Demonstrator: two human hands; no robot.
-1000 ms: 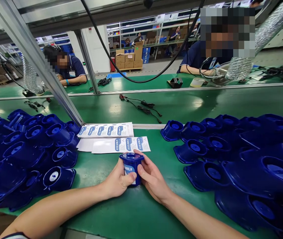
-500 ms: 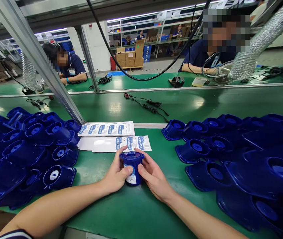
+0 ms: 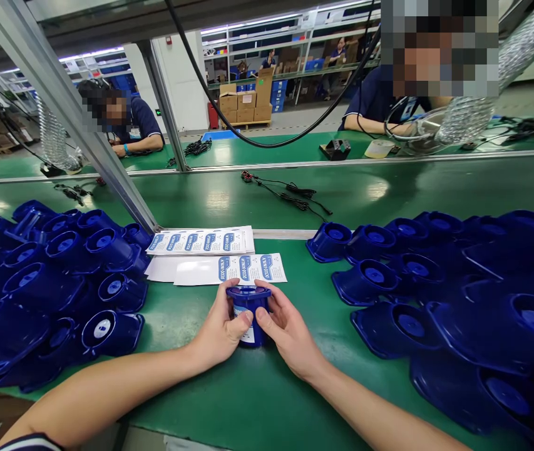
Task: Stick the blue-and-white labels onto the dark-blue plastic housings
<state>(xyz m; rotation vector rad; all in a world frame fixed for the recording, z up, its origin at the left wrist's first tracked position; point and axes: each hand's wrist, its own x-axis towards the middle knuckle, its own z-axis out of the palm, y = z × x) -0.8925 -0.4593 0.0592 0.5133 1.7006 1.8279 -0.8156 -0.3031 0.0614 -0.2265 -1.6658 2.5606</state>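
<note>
A dark blue plastic housing (image 3: 260, 300) with a wide flanged top stands between my two hands over the green bench. My left hand (image 3: 222, 329) is closed around its left side, the thumb pressed on a blue-and-white label (image 3: 248, 335) on its front. From the right, my right hand (image 3: 290, 329) grips the same housing, thumb on the front and fingers behind. Just beyond lie label sheets: a full-looking stack (image 3: 201, 240) and a partly used sheet (image 3: 252, 268) with several labels at its right end.
Piles of similar blue housings lie at the left (image 3: 46, 282) and right (image 3: 402, 275). A slanted metal post (image 3: 92, 141) rises at the left. Black cables (image 3: 295, 195) lie on the conveyor beyond. Two co-workers (image 3: 139, 125) sit across the line; a black cable (image 3: 267, 145) hangs in front.
The housing has turned slightly, so less of its label shows beside my left thumb. My right thumb has shifted a little left across its front. The cables on the conveyor have moved right.
</note>
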